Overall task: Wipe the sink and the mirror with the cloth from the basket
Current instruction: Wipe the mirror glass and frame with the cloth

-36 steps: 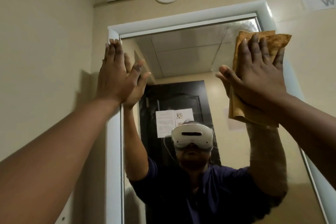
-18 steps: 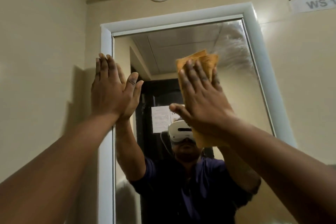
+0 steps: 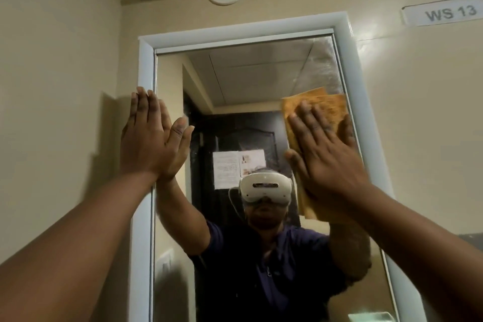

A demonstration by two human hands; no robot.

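Right hand [image 3: 328, 162]: flat, fingers spread, pressing cloth [image 3: 317, 107] on mirror [image 3: 251, 78]. Left hand [image 3: 149, 141]: flat, empty, on frame [image 3: 145, 65].

Arms: bare on my feed, no sleeves reaching the forearms.
Shirt [image 3: 274, 269]: dark purple, short-sleeved, seen reflected.
Headset [image 3: 265, 187]: white, dark front strip, cable at side.

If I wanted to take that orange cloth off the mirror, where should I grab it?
Probably the bottom edge of the orange cloth. It hangs free below the right hand, which presses the rest flat on the mirror. Come from below and pinch that loose flap.
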